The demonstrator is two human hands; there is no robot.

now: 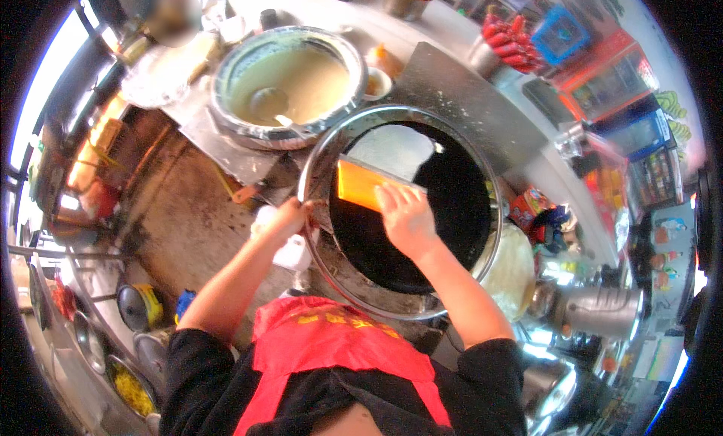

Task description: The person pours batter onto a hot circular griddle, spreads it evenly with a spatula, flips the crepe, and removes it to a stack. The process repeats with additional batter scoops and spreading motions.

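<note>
A round black griddle (452, 221) lies before me inside a shiny metal ring (497, 210). Pale, wet-looking batter (390, 145) covers its far part in a thin layer. My right hand (409, 218) grips a wide orange scraper (361, 186), whose straight far edge meets the batter. At the ring's left side, my left hand (288, 217) is closed around the rim; its fingertips are partly hidden. Beyond the griddle to the left stands a large round pot (217, 97) of cream-coloured batter (313, 77). A ladle (270, 103) rests in that batter.
A small white bowl (385, 91) sits between pot and griddle. Red-wrapped sausages (505, 43) stand in a container at the far right, near a blue basket (559, 35). Metal canisters (607, 312) are at right. A yellow-handled lidded pan (135, 306) is at lower left.
</note>
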